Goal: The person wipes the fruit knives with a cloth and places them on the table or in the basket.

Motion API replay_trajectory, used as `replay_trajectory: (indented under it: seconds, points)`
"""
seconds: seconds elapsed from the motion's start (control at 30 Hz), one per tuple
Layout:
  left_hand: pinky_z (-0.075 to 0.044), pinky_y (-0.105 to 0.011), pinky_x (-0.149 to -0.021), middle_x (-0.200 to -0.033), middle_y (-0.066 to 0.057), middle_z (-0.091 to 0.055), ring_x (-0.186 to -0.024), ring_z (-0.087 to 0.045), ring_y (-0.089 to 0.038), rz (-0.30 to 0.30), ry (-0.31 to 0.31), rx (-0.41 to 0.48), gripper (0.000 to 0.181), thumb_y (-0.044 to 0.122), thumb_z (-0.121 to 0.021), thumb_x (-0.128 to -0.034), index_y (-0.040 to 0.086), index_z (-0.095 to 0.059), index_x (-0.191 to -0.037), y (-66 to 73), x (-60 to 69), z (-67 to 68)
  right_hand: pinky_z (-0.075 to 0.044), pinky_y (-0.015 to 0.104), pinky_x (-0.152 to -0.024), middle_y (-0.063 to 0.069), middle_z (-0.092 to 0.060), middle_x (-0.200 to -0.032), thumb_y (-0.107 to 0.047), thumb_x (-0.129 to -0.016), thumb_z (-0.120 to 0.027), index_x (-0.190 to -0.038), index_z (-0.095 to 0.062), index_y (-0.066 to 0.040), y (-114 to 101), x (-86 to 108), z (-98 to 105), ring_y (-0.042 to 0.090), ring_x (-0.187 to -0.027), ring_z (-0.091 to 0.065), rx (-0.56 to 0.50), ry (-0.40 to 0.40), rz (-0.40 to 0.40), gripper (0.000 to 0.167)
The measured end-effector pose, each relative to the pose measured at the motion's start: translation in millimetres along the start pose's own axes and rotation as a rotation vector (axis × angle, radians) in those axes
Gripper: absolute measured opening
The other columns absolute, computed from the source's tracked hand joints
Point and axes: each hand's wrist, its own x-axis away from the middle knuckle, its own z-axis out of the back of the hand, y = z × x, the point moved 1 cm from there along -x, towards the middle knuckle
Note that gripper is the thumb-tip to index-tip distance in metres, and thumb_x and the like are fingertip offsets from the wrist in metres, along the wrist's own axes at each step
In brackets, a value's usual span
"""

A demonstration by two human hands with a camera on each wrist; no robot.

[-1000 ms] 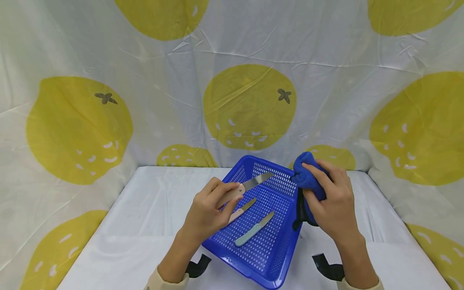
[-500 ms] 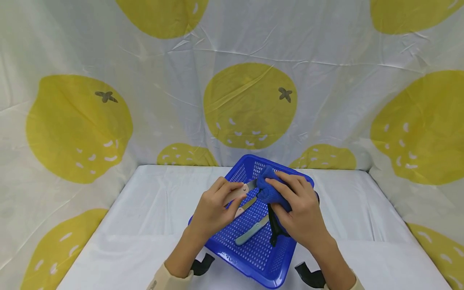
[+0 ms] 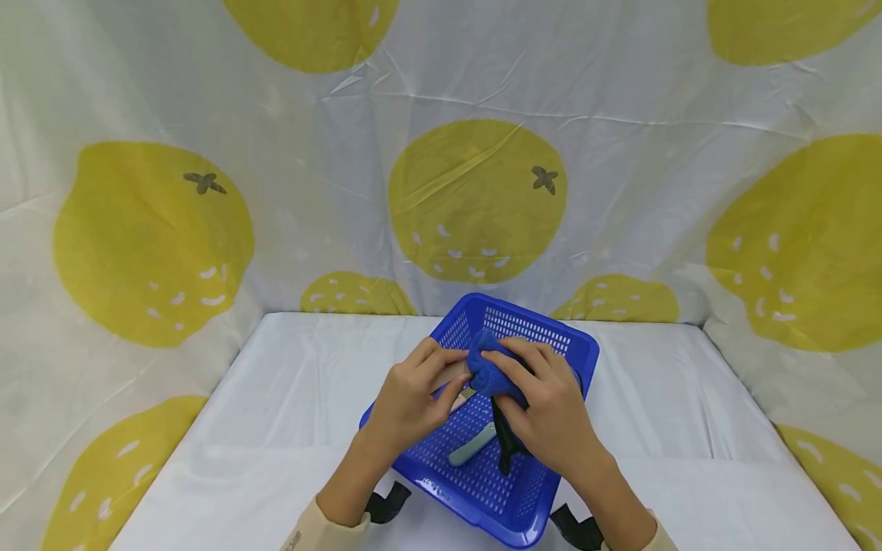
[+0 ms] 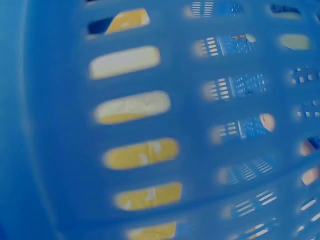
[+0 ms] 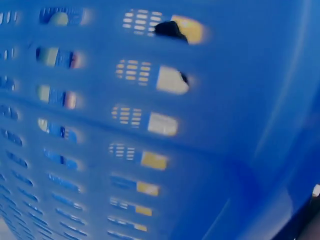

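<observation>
In the head view my left hand (image 3: 413, 394) pinches a knife by its pale pink handle (image 3: 451, 373) above the blue basket. My right hand (image 3: 551, 402) grips a bunched blue cloth (image 3: 488, 373), which covers the blade and meets the left fingertips. Lying in the basket (image 3: 475, 514) are a second knife with a pink handle (image 3: 462, 401), mostly behind the left hand, and a knife with a light blue handle (image 3: 472, 447), its blade hidden behind the right hand. Both wrist views are filled by the basket's slotted wall (image 4: 60, 125), so neither shows its hand clearly.
The basket sits angled on a white-covered table (image 3: 227, 428). A white curtain (image 3: 620, 199) with yellow lemon prints hangs behind and at both sides. A black strap-like piece (image 3: 506, 440) hangs under the right hand.
My right hand has moved left with the cloth, first onto the blade and then along it up to the handle, so the blade is now covered. The left hand has barely shifted.
</observation>
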Motion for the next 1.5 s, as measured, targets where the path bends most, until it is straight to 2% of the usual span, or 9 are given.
replay_trajectory:
  seconds: [0.2, 0.33, 0.47, 0.77, 1.07, 1.17, 1.33, 1.5]
  points:
    - [-0.054, -0.014, -0.064, -0.092, -0.003, -0.060, -0.073, -0.065, -0.012, -0.020, 0.018, 0.015, 0.031, 0.006, -0.081, -0.0868, 0.006, -0.072, -0.116, -0.4, -2.2, 0.7, -0.051, 0.053, -0.094, 0.011, -0.064, -0.135, -0.014, -0.087, -0.077, -0.130, -0.071, -0.017, 6.3, -0.2, 2.9, 0.033, -0.119, -0.058, 0.043, 0.017, -0.013, 0.043]
    - [-0.056, -0.016, -0.066, -0.094, -0.004, -0.061, -0.077, -0.066, -0.012, -0.003, 0.017, 0.021, 0.031, 0.007, -0.082, -0.0865, 0.007, -0.071, -0.116, -0.7, -0.9, 2.4, -0.050, 0.055, -0.098, 0.012, -0.064, -0.136, -0.012, -0.088, -0.076, -0.130, -0.071, -0.016, 11.2, -1.2, 5.6, 0.033, -0.120, -0.058, 0.044, 0.027, -0.028, 0.042]
    - [-0.058, -0.017, -0.068, -0.095, -0.005, -0.062, -0.080, -0.068, -0.013, 0.015, 0.014, 0.028, 0.031, 0.009, -0.082, -0.0866, 0.007, -0.071, -0.116, -1.1, -0.1, 3.0, -0.050, 0.057, -0.097, 0.013, -0.064, -0.135, -0.012, -0.088, -0.076, -0.129, -0.071, -0.017, 18.3, -1.1, 8.1, 0.034, -0.120, -0.058, 0.047, 0.050, -0.050, 0.042]
    - [-0.057, -0.016, -0.067, -0.095, -0.004, -0.062, -0.080, -0.067, -0.013, 0.032, 0.009, 0.034, 0.031, 0.008, -0.082, -0.0860, 0.007, -0.071, -0.115, -0.1, -1.4, 6.7, -0.047, 0.057, -0.098, 0.017, -0.064, -0.135, -0.008, -0.089, -0.072, -0.129, -0.072, -0.014, 40.6, 0.9, 18.8, 0.040, -0.117, -0.057, 0.068, 0.121, -0.088, 0.040]
    - [-0.058, -0.016, -0.070, -0.096, -0.005, -0.063, -0.083, -0.067, -0.012, 0.070, -0.005, 0.019, 0.031, 0.010, -0.083, -0.0866, 0.006, -0.072, -0.115, 0.8, -1.7, 11.4, -0.043, 0.057, -0.098, 0.021, -0.064, -0.133, -0.009, -0.089, -0.070, -0.127, -0.073, -0.010, 62.2, 4.0, 38.0, 0.043, -0.116, -0.056, 0.076, 0.227, -0.151, 0.037]
    - [-0.058, -0.016, -0.070, -0.095, -0.005, -0.063, -0.083, -0.067, -0.013, 0.073, 0.000, 0.015, 0.031, 0.009, -0.083, -0.0861, 0.006, -0.072, -0.115, 0.8, -1.9, 11.7, -0.043, 0.057, -0.098, 0.020, -0.064, -0.133, -0.008, -0.088, -0.071, -0.127, -0.073, -0.010, 59.5, 3.4, 40.1, 0.042, -0.117, -0.056, 0.061, 0.240, -0.145, 0.038]
    - [-0.058, -0.015, -0.070, -0.095, -0.005, -0.062, -0.084, -0.069, -0.014, 0.067, 0.012, 0.012, 0.029, 0.009, -0.082, -0.0862, 0.005, -0.071, -0.113, 1.5, -2.2, 9.9, -0.045, 0.054, -0.094, 0.018, -0.065, -0.131, -0.005, -0.086, -0.071, -0.127, -0.073, -0.013, 40.8, -0.6, 32.8, 0.039, -0.114, -0.058, 0.016, 0.243, -0.058, 0.042]
    - [-0.058, -0.017, -0.070, -0.094, -0.005, -0.062, -0.082, -0.069, -0.014, 0.018, 0.041, 0.022, 0.032, 0.007, -0.083, -0.0853, 0.006, -0.071, -0.115, 3.4, -2.3, 6.2, -0.046, 0.056, -0.098, 0.016, -0.064, -0.134, -0.010, -0.087, -0.071, -0.129, -0.072, -0.015, 16.4, -1.1, 26.3, 0.038, -0.120, -0.057, -0.004, 0.173, -0.020, 0.042]
